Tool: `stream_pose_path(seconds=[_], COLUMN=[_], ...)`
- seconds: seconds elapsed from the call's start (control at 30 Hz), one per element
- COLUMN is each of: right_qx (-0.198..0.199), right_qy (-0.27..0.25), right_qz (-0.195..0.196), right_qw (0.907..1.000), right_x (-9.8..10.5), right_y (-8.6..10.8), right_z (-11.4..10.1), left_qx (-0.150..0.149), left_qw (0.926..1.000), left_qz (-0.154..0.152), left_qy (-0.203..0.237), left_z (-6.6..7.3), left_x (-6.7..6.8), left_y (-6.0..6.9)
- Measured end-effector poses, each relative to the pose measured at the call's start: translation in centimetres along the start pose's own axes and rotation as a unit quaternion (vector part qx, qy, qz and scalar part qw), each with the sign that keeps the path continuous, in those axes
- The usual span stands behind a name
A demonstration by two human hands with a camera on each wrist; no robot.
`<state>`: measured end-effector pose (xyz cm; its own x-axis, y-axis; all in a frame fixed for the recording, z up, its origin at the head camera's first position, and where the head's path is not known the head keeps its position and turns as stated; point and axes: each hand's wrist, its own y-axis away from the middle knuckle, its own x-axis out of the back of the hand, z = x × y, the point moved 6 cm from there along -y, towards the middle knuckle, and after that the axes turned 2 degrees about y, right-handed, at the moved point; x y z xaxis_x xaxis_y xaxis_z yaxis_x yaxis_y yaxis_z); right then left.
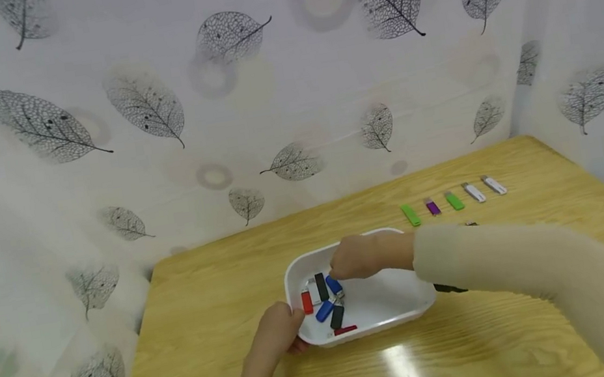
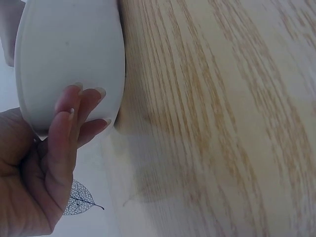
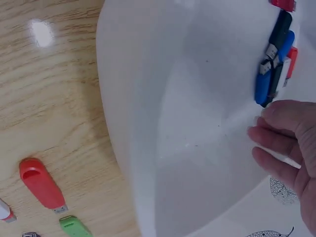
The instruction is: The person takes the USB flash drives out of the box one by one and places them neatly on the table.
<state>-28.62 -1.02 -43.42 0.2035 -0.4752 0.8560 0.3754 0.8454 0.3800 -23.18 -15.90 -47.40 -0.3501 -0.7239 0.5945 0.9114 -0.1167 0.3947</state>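
A white plastic tray (image 1: 390, 293) stands on the wooden table. My left hand (image 1: 277, 332) holds its left front corner, the thumb at the rim and the fingers (image 2: 61, 133) against the outer wall. Several USB sticks lie bunched at the tray's left end: a red one (image 1: 307, 302), a black one (image 1: 321, 285), two blue ones, another black one (image 1: 337, 317) and others. Over them, inside the tray, reaches my right hand (image 1: 357, 257). Its fingertips are close to a blue USB stick (image 3: 262, 89), with nothing visible between thumb and fingers; whether they touch it I cannot tell.
Beyond the tray at the back right, USB sticks lie spaced in a row, among them a green one (image 1: 410, 215), a purple one (image 1: 432, 207) and a white one (image 1: 494, 184). A red USB stick (image 3: 42, 185) lies beside the tray. A leaf-patterned curtain (image 1: 244, 125) hangs behind the table.
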Motion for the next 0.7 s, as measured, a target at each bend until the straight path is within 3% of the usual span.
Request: stream_pose_path(seconds=[0.23,0.47,0.7], right_qx=[0.065,0.127,0.11], right_qy=[-0.021,0.033,0.055], right_qz=[0.053,0.056,0.024], right_qw=[0.9963,0.9898,0.9922], right_x=[0.3,0.4,0.0], right_y=[-1.0,-2.1,-2.9], right_z=[-0.9,-2.2,-2.3], left_qx=[-0.012,-0.014,-0.009], left_qw=[0.9999,0.9999,0.9999], left_qz=[-0.001,-0.004,-0.005], left_qy=[0.002,0.003,0.003], left_z=[0.3,0.3,0.2], left_x=[0.0,0.2,0.1], left_y=[-0.1,0.1,0.2])
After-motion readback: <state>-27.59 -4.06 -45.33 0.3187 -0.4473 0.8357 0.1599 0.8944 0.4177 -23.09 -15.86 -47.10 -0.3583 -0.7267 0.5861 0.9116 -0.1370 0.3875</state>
